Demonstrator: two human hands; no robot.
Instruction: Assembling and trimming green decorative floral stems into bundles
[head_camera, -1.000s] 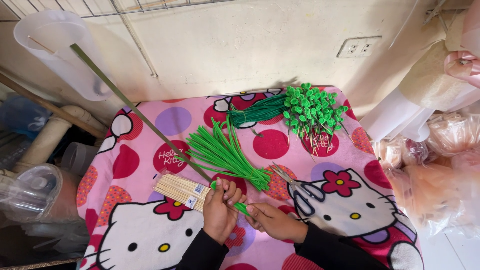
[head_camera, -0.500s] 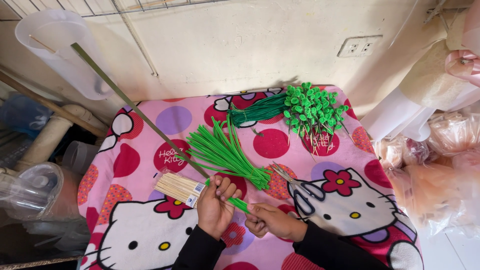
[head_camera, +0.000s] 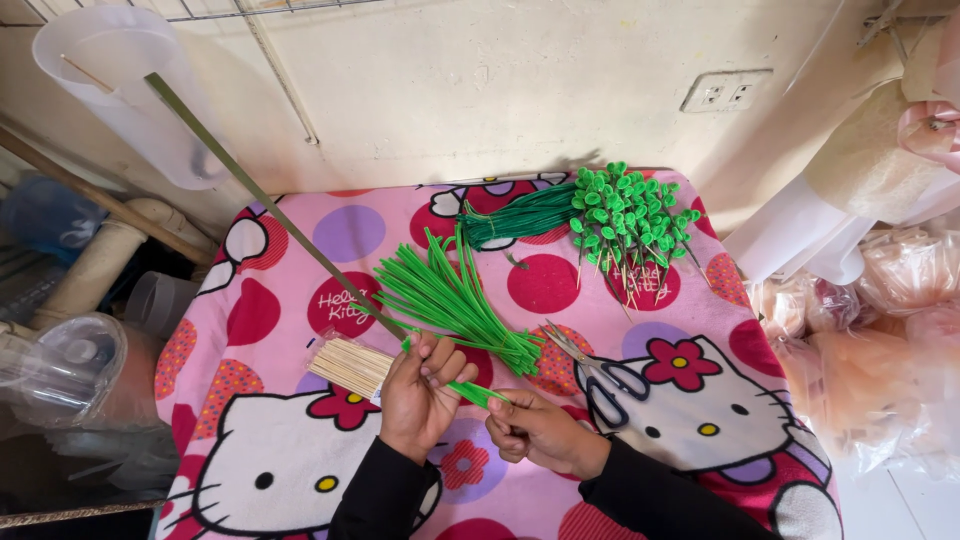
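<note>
Stem (head_camera: 470, 392) pinched between both hands, lower centre.
Left hand (head_camera: 418, 400) and right hand (head_camera: 535, 432) both clamped on it; scissors (head_camera: 600, 375) just right, stick bundle (head_camera: 350, 365) left.

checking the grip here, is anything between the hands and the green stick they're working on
Nothing visible is. The left hand and the right hand both grip the green stick directly, one at each end. The loose pile of green sticks, the bundle of bamboo skewers and the scissors lie beside the hands on the patterned cloth.

Pink cartoon cloth (head_camera: 300, 300): green stems (head_camera: 450, 300), skewers (head_camera: 345, 365), scissors (head_camera: 600, 375).
</note>
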